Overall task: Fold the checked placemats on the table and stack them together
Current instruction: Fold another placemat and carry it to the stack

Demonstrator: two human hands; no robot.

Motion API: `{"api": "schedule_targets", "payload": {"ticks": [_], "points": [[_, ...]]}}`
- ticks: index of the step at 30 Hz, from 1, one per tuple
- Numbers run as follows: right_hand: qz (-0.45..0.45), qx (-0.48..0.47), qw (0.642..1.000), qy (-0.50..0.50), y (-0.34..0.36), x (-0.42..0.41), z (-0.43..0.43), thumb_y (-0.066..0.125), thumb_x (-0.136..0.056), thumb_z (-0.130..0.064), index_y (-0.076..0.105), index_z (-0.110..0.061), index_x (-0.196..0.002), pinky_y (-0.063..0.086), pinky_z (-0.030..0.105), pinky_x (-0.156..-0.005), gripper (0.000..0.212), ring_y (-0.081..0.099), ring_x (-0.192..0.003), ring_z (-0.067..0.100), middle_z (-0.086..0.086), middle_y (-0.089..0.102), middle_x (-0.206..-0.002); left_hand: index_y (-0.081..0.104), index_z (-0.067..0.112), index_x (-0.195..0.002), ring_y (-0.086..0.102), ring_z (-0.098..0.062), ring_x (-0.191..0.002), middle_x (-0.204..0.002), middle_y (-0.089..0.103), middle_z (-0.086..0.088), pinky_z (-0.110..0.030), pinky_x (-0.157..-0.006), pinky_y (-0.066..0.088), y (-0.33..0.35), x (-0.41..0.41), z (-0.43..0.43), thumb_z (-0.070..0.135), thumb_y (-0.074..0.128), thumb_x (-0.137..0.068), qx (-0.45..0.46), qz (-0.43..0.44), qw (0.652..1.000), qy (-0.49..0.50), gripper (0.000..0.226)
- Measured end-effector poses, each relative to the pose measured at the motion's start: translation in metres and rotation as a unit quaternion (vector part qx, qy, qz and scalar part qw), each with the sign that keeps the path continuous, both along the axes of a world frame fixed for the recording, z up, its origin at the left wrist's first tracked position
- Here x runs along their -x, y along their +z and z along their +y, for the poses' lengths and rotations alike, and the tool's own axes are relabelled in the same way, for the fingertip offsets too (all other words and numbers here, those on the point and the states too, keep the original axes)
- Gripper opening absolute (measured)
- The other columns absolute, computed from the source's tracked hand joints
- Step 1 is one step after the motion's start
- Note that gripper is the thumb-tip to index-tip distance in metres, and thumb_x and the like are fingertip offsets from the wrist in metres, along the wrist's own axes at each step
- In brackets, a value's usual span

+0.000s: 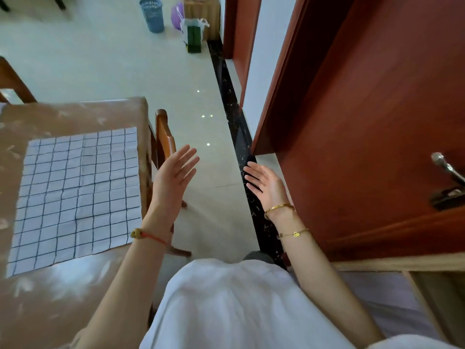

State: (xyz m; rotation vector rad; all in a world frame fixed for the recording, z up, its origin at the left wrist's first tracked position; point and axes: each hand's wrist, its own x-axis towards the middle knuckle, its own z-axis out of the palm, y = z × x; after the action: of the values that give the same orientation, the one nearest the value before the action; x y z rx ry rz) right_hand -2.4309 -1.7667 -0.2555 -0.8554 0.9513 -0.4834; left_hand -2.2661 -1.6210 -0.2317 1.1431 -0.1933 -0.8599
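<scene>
One white placemat with a dark checked grid (78,195) lies spread flat on the brown table (63,298) at the left. My left hand (173,172) is raised over the floor just right of the table edge, fingers straight, holding nothing. My right hand (264,183) is held up farther right, near the red-brown door, fingers relaxed and empty. Neither hand touches the placemat.
A wooden chair (164,144) stands tucked against the table's right side. A red-brown door (364,122) with a metal handle (448,172) is close on the right. On the pale floor at the back stand a blue mesh bin (152,15) and some bags (193,34).
</scene>
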Motion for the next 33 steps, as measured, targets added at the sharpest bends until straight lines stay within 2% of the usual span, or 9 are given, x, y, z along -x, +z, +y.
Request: {"api": "schedule_targets", "payload": {"ticks": [5,9,12,16,22,28,33], "points": [[-0.014,0.011,0.997,0.081,0.003,-0.057,-0.042,0.041,-0.101,-0.029,0.066,-0.014,-0.118,0.044,0.033,-0.098,0.033,0.061,-0.103,0.015,0.003,0.069,-0.116,0.056,0.01,-0.135,0.061,-0.021,-0.123,-0.133,0.064,-0.005,-0.041,-0.114,0.037,-0.002,-0.029,-0.016,0.02,0.035,-0.104,-0.013,0.0,0.996,0.085,0.039],[-0.023,0.016,0.988,0.153,0.002,-0.106,-0.081,0.042,-0.101,-0.031,0.067,-0.015,-0.118,0.045,0.033,-0.098,0.034,0.061,-0.105,0.017,0.002,0.07,-0.115,0.055,0.007,-0.136,0.061,-0.021,-0.122,-0.131,0.065,-0.008,-0.043,-0.114,0.038,-0.002,-0.046,-0.029,0.022,0.038,-0.104,-0.02,0.008,0.984,0.176,0.039],[-0.027,0.019,0.975,0.222,0.004,-0.145,-0.109,0.042,-0.1,-0.032,0.069,-0.015,-0.115,0.048,0.031,-0.093,0.034,0.062,-0.104,0.018,0.002,0.072,-0.112,0.061,0.01,-0.127,0.063,-0.02,-0.119,-0.125,0.068,-0.006,-0.041,-0.112,0.04,0.003,-0.056,-0.039,0.021,0.04,-0.103,-0.016,0.023,0.964,0.263,0.034],[-0.029,0.029,0.95,0.311,0.013,-0.189,-0.135,0.043,-0.1,-0.032,0.069,-0.013,-0.116,0.05,0.034,-0.095,0.036,0.064,-0.107,0.02,0.004,0.072,-0.114,0.06,0.008,-0.129,0.064,-0.019,-0.118,-0.125,0.069,-0.005,-0.04,-0.11,0.041,0.007,-0.06,-0.049,0.019,0.036,-0.104,0.004,0.036,0.931,0.362,0.036],[-0.04,0.03,0.899,0.436,0.022,-0.248,-0.148,0.041,-0.101,-0.029,0.069,-0.01,-0.115,0.049,0.038,-0.1,0.036,0.063,-0.113,0.025,0.007,0.07,-0.116,0.059,0.01,-0.131,0.064,-0.019,-0.118,-0.124,0.069,-0.003,-0.032,-0.096,0.05,0.018,-0.044,-0.061,0.021,0.038,-0.104,-0.009,0.025,0.862,0.506,0.036],[-0.045,-0.001,0.84,0.541,0.021,-0.292,-0.132,0.04,-0.101,-0.026,0.064,-0.005,-0.122,0.051,0.033,-0.093,0.039,0.063,-0.104,0.023,0.012,0.068,-0.121,0.057,0.012,-0.133,0.061,-0.019,-0.122,-0.128,0.067,-0.003,-0.04,-0.111,0.041,0.017,-0.022,-0.061,0.027,0.036,-0.106,-0.024,0.003,0.802,0.597,0.037],[-0.042,-0.006,0.785,0.618,0.015,-0.321,-0.105,0.043,-0.1,-0.027,0.066,-0.009,-0.12,0.048,0.038,-0.101,0.036,0.062,-0.112,0.024,0.008,0.07,-0.118,0.057,0.014,-0.133,0.061,-0.018,-0.122,-0.128,0.067,-0.002,-0.04,-0.112,0.04,0.015,-0.016,-0.055,0.029,0.037,-0.106,-0.02,0.006,0.745,0.667,0.037]]}}
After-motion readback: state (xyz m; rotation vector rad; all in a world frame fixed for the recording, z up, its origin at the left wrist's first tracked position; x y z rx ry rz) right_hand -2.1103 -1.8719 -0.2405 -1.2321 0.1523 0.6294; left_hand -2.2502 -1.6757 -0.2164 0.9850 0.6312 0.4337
